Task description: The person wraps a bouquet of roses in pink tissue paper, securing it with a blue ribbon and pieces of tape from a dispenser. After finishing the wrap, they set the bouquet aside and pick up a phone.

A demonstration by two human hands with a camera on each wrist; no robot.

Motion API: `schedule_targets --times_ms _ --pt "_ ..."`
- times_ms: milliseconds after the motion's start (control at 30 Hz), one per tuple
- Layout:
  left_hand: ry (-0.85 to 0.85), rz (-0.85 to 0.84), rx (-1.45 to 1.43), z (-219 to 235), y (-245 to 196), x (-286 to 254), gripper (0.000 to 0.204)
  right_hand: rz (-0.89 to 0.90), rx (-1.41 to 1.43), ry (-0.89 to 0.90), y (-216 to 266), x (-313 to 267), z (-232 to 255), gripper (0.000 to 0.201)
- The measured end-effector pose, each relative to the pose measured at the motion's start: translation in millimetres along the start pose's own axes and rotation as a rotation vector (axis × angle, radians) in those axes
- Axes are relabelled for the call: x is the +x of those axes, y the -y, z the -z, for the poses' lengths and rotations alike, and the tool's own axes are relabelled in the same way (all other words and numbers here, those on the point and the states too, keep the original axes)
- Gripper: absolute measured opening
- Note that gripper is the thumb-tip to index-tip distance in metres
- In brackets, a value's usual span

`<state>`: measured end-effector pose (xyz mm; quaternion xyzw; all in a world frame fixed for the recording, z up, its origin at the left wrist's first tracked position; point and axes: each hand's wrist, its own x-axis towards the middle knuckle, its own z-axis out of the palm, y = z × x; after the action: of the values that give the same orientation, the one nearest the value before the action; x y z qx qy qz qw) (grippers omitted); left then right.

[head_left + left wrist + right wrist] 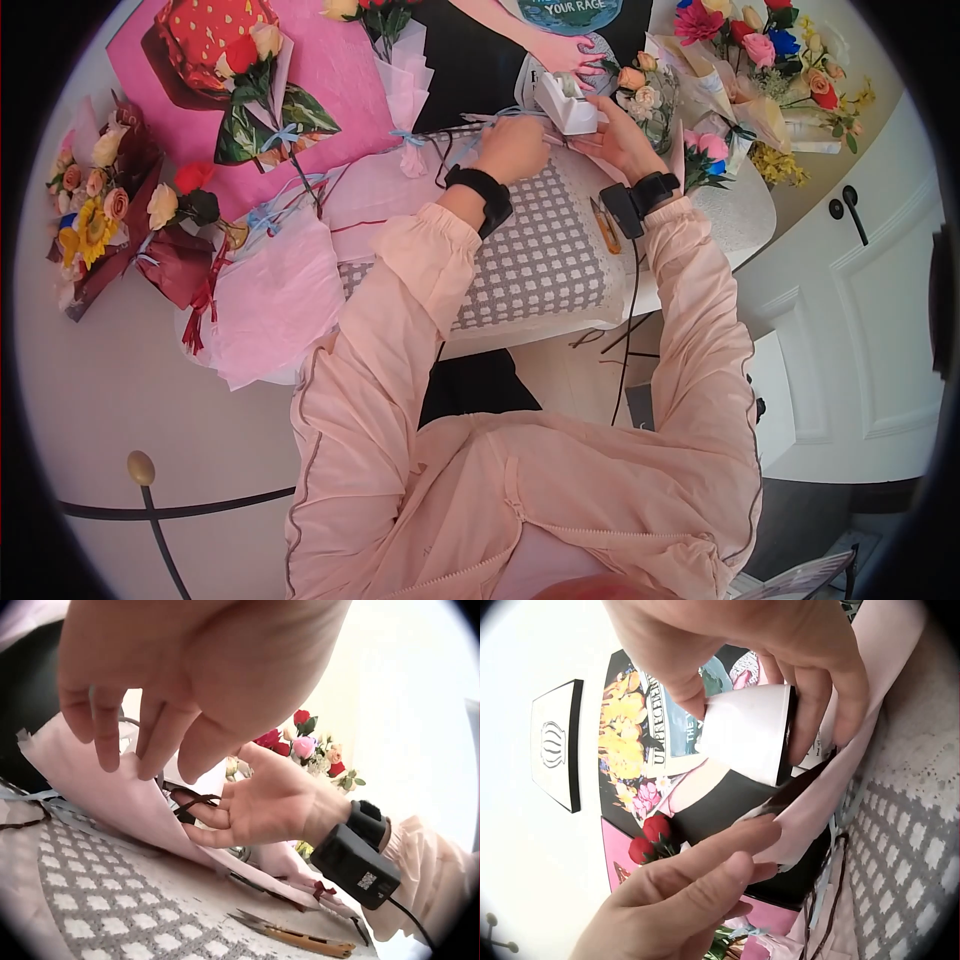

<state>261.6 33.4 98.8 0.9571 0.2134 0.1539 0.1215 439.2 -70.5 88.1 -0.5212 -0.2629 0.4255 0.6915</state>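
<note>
My right hand (628, 142) grips a white tape dispenser (572, 113), thumb on one side and fingers along its dark base in the right wrist view. My left hand (512, 152) is to the left of it, over the near edge of the work. Its fingers hang loosely at the upper edge of a pale pink wrapping sheet (90, 769) in the left wrist view. From the right wrist view, its thumb (735, 871) and forefinger stand apart. A dark brown ribbon (199, 801) crosses near the right fingers.
Orange-handled snips (606, 228) lie on the grey-and-white checked cloth (540, 250). Pink sheets (280, 290) cover the table's left part. Wrapped bouquets stand at the left (95, 220) and back right (765, 60). Behind are a pink board (335, 60) and a dark painted picture (465, 70).
</note>
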Motion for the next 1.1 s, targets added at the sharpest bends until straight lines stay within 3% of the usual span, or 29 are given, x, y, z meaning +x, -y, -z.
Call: schedule_targets --times_ms 233,467,600,733,867,1033,1100 --pt "-0.14 -0.074 -0.346 38.9 -4.2 -17.8 0.019 0.003 0.003 -0.054 7.5 0.7 13.0 0.045" --pt "-0.317 -0.111 -0.354 56.8 -7.3 -26.5 0.011 0.036 0.03 -0.093 11.8 -10.0 8.5 0.045" --pt "-0.402 -0.237 -0.379 80.4 -4.8 -30.6 0.013 0.055 0.033 -0.071 13.6 -6.9 18.1 0.044" --pt "-0.323 -0.173 -0.525 110.8 0.1 -41.3 0.02 0.068 0.011 -0.078 18.7 -16.4 16.9 0.044" --pt "-0.377 -0.078 -0.526 134.5 1.2 -60.1 0.021 0.068 0.004 0.03 13.0 -6.8 30.1 0.041" --pt "-0.507 -0.025 -0.555 136.8 13.4 -76.8 0.02 0.034 0.038 -0.027 8.8 -13.4 18.8 0.04" --pt "-0.575 -0.094 -0.399 131.6 9.6 -94.6 0.019 0.041 0.048 -0.033 5.9 -10.8 17.8 0.039"
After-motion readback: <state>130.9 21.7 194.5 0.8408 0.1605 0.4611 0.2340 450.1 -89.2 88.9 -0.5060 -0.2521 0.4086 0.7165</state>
